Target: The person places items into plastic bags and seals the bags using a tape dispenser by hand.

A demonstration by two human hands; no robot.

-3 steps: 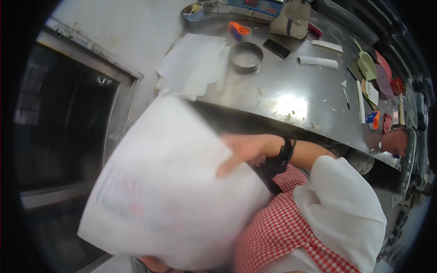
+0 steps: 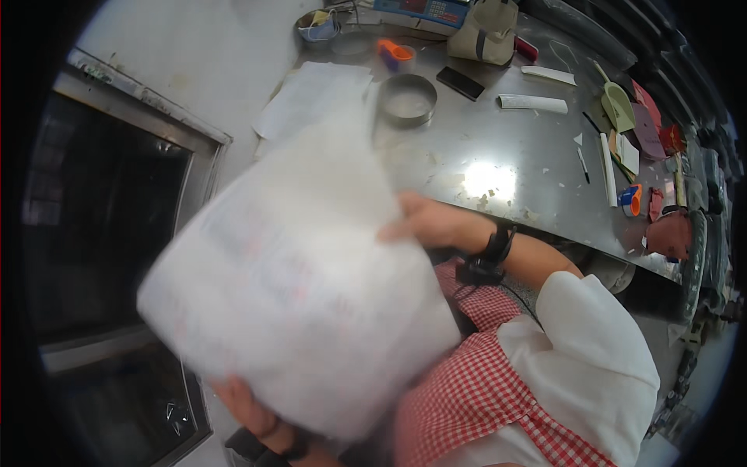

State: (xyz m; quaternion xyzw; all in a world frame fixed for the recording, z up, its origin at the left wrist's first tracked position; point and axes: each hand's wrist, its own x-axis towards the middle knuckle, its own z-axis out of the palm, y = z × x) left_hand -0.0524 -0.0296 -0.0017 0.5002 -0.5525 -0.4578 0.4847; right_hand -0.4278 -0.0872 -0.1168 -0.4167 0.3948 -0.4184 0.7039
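A large white bag (image 2: 311,272) with faint red and dark print fills the middle of the view, blurred by motion; whether it is a bag or a stiff sheet is hard to tell. My right hand (image 2: 432,222) pinches its right edge, thumb over the face and the other fingers mostly out of sight. At the lower left edge, my left hand (image 2: 245,405) grips the bag from beneath, its fingers partly hidden and smeared. The upper end of the bag overlaps white sheets (image 2: 319,89) lying on the metal table (image 2: 436,167).
Around the table are a round metal ring (image 2: 408,101), an orange-handled tape dispenser (image 2: 395,54), a black phone (image 2: 460,83), a beige bag (image 2: 484,33), a pale green dustpan (image 2: 617,107) and a blue scale (image 2: 428,9). A dark-paned window or door (image 2: 109,210) stands on the left.
The white bag has swung upward over the table's near edge and the sheets. My right hand has risen slightly with it, and my left hand has come further into view.
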